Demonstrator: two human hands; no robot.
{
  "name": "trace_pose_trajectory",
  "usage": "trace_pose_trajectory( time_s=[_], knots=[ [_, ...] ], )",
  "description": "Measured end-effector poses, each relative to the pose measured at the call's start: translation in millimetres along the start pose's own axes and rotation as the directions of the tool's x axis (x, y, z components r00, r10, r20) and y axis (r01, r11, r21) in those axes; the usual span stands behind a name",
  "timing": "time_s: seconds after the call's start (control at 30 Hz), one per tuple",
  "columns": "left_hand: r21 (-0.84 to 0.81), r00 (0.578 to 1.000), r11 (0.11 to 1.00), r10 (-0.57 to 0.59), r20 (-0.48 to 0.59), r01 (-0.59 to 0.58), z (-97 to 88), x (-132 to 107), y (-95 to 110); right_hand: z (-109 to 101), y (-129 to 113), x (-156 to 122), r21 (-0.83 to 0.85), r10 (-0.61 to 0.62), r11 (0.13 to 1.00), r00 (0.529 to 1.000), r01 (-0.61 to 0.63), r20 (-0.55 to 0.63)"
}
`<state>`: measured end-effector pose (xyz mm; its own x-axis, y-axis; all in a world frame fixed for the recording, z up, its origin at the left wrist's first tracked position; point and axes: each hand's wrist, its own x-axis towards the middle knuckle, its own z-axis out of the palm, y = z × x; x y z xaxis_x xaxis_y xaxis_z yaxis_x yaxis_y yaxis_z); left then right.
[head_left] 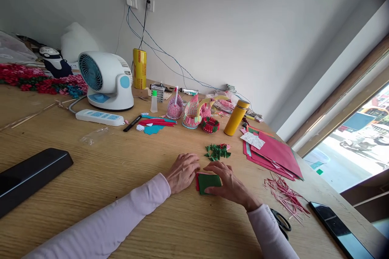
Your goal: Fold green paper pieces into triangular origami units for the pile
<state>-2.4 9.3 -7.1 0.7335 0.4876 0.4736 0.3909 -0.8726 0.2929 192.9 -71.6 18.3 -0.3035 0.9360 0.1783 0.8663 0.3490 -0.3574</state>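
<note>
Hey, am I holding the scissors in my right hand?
No, the scissors lie by the right sleeve, while the right hand is over the green paper.

Paper square [208, 182] was deep green, folded bits [218, 153] mostly matched, little basket [210, 126] was a red-and-green mix, flask [235, 120] was mustard yellow, sleeves [146, 198] kinda pale lilac.

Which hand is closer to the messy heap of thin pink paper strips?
Right. The right hand, on the square green paper, is left of the strips; the left hand is farther left.
</note>
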Motion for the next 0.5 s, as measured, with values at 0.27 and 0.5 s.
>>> trace_pose_trajectory(
  time_s=[0.27,0.5],
  knots=[
    [-0.016,1.000,1.000,0.022,0.012,-0.022,1.2,0.4,-2.0,4.7,4.2,3.2,0.064,-0.020,0.998,0.999,0.017,0.050],
    [-0.059,0.998,0.997,0.056,0.030,-0.055,-2.4,1.5,-0.7,8.6,6.2,4.8,0.097,-0.071,0.993,0.997,0.073,-0.027]
  ],
)
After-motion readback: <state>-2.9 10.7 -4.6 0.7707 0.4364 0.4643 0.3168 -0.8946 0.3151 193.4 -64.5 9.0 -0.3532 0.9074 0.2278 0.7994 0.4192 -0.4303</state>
